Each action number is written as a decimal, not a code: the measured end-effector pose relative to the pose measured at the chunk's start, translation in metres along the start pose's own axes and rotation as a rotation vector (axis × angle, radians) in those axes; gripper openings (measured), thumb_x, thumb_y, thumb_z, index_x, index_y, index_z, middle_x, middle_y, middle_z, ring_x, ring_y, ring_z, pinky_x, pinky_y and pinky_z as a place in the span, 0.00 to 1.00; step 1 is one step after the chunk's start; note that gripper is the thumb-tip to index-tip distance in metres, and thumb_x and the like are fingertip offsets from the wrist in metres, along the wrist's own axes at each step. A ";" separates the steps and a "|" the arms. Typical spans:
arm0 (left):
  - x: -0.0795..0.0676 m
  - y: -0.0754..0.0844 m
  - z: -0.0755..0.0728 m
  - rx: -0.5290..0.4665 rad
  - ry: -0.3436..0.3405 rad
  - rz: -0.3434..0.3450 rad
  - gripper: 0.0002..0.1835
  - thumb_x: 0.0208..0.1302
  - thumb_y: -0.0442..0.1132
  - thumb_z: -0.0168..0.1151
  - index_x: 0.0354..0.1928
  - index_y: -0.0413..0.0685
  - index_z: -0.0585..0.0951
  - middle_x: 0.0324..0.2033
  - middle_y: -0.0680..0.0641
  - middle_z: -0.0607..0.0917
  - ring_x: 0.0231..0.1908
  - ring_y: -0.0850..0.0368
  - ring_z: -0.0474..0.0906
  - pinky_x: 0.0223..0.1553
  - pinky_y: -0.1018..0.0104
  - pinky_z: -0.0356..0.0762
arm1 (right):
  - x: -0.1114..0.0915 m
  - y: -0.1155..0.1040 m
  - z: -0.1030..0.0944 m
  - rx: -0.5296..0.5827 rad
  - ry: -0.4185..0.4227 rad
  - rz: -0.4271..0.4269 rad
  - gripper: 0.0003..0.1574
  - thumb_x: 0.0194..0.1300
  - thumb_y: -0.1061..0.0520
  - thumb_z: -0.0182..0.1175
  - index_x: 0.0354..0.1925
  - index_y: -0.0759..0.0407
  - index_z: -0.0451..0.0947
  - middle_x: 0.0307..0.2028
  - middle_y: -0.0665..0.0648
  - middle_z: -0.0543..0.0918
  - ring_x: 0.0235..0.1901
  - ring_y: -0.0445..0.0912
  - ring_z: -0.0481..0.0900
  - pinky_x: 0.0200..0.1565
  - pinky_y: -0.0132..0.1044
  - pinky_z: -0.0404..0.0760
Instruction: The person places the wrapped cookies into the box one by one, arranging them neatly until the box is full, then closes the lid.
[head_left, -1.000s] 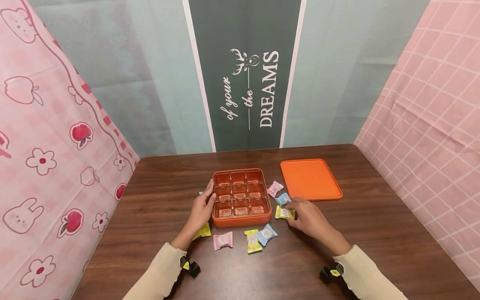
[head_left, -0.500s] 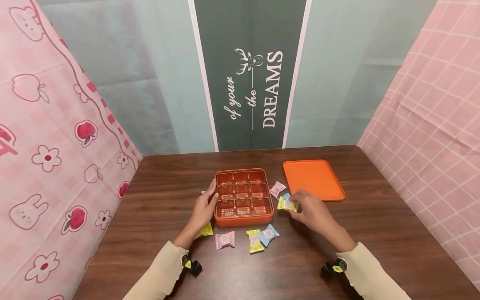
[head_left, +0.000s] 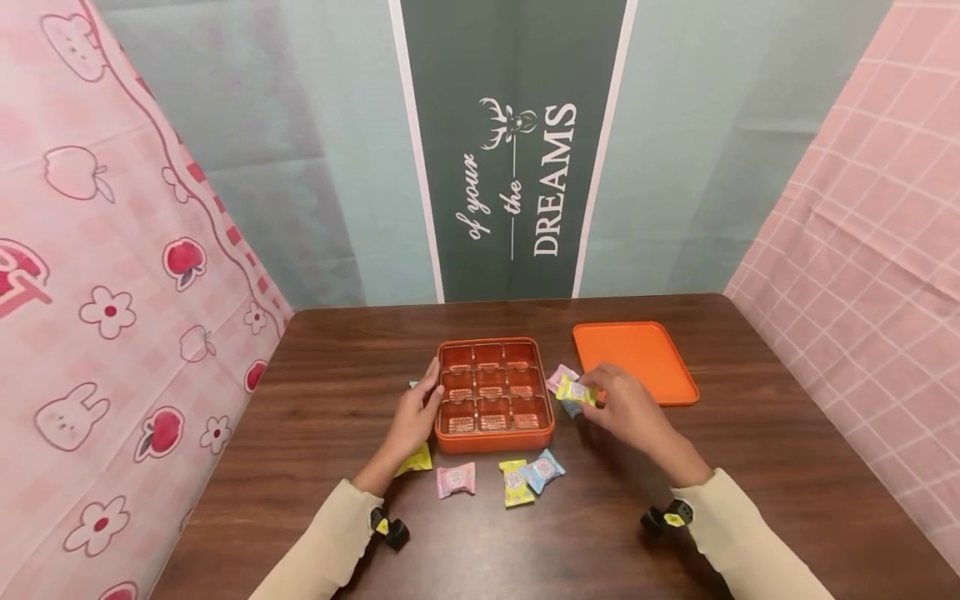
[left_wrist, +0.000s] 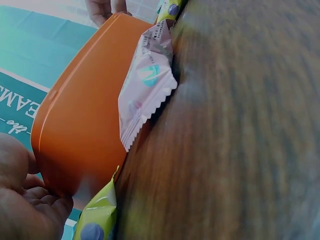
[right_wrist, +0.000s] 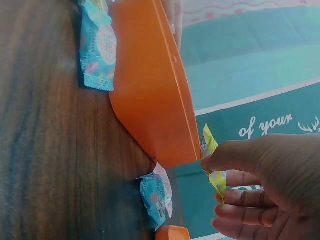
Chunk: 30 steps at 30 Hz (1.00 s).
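Note:
An orange box (head_left: 495,442) with a clear nine-compartment insert stands mid-table. My left hand (head_left: 414,410) rests along its left side, fingers against the wall. To the right of the box, my right hand (head_left: 626,406) pinches a yellow wrapped candy (right_wrist: 213,165) between thumb and fingers. In the head view that candy overlaps a pink candy (head_left: 562,377) and a blue candy (right_wrist: 152,200) lying beside the box. In front of the box lie a pink candy (head_left: 456,480), a yellow candy (head_left: 516,483) and a blue candy (head_left: 543,471). Another yellow candy (head_left: 417,459) shows by my left wrist.
An orange lid (head_left: 637,362) lies flat on the brown table (head_left: 570,550), behind my right hand. A bit of blue wrapper (head_left: 412,384) peeks out behind my left hand. Fabric backdrops (head_left: 330,167) stand around the table's back and sides.
My right hand has lifted the yellow candy off the table and moved it away from me, over the blue and pink ones. The left hand stays at the box while the head view shifts slightly.

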<state>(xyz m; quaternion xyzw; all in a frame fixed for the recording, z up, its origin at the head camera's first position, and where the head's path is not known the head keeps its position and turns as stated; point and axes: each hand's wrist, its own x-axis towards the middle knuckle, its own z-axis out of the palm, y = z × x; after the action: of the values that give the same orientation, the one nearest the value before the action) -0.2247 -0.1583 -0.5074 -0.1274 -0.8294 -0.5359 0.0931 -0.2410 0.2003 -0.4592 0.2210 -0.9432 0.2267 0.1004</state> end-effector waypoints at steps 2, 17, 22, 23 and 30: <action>0.000 0.000 0.001 0.005 -0.001 0.007 0.26 0.79 0.33 0.50 0.74 0.33 0.62 0.76 0.38 0.60 0.75 0.49 0.56 0.73 0.51 0.55 | 0.002 0.000 -0.001 -0.007 0.003 -0.011 0.22 0.51 0.60 0.79 0.45 0.64 0.86 0.42 0.59 0.84 0.37 0.52 0.79 0.38 0.47 0.84; 0.000 0.001 0.000 0.036 0.005 0.028 0.26 0.79 0.33 0.50 0.73 0.31 0.63 0.75 0.37 0.61 0.74 0.47 0.58 0.72 0.51 0.57 | 0.029 -0.007 -0.004 -0.077 -0.004 -0.067 0.21 0.53 0.56 0.79 0.45 0.61 0.86 0.41 0.57 0.83 0.32 0.47 0.78 0.31 0.43 0.81; 0.000 0.001 0.000 0.027 -0.003 0.018 0.26 0.79 0.34 0.50 0.74 0.32 0.62 0.75 0.38 0.60 0.74 0.47 0.57 0.73 0.50 0.56 | 0.037 -0.010 -0.005 -0.073 -0.024 -0.086 0.20 0.54 0.55 0.78 0.44 0.60 0.86 0.38 0.54 0.80 0.27 0.42 0.74 0.27 0.36 0.76; 0.000 0.001 0.000 0.020 -0.006 0.011 0.26 0.79 0.34 0.50 0.74 0.33 0.62 0.76 0.38 0.60 0.74 0.47 0.57 0.73 0.50 0.56 | 0.039 -0.010 -0.005 -0.068 -0.029 -0.085 0.20 0.54 0.55 0.78 0.44 0.60 0.86 0.38 0.54 0.80 0.27 0.42 0.74 0.26 0.35 0.75; 0.002 0.003 0.000 0.009 -0.013 0.000 0.27 0.79 0.31 0.49 0.75 0.33 0.61 0.76 0.36 0.59 0.75 0.45 0.56 0.72 0.47 0.57 | 0.050 -0.014 -0.003 -0.045 -0.017 -0.099 0.20 0.53 0.55 0.79 0.43 0.62 0.87 0.37 0.54 0.81 0.29 0.44 0.76 0.29 0.39 0.78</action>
<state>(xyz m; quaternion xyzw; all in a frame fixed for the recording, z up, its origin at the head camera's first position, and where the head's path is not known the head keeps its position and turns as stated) -0.2255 -0.1566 -0.5046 -0.1303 -0.8324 -0.5315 0.0879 -0.2786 0.1715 -0.4366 0.2669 -0.9369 0.1982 0.1083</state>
